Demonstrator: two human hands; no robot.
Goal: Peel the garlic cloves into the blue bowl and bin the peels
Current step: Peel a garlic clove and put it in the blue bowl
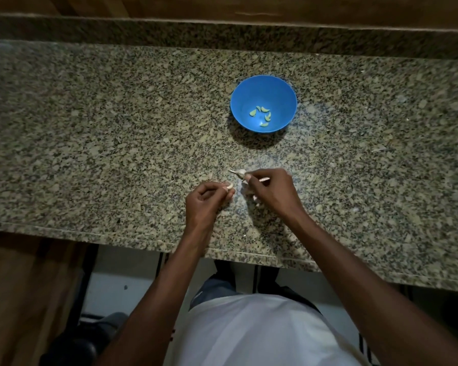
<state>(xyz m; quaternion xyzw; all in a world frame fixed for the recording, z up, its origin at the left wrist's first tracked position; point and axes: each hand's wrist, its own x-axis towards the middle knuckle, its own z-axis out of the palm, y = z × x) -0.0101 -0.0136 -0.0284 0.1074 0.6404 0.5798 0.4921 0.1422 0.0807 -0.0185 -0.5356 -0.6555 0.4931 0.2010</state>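
Observation:
A blue bowl (263, 104) stands on the granite counter with several peeled garlic cloves (261, 114) at its bottom. In front of it, my left hand (205, 204) pinches a pale garlic clove (229, 186) between thumb and fingertips. My right hand (271, 190) is just to the right, its fingers curled round a strip of garlic peel (238, 172) that sticks out toward the left. Pale bits lie on the counter under and between the hands, partly hidden.
The speckled granite counter (117, 143) runs wide left and right, with a raised back ledge (222, 35) behind the bowl. Its front edge (143, 239) is close to my body. Below are wooden cabinet fronts and a pale floor.

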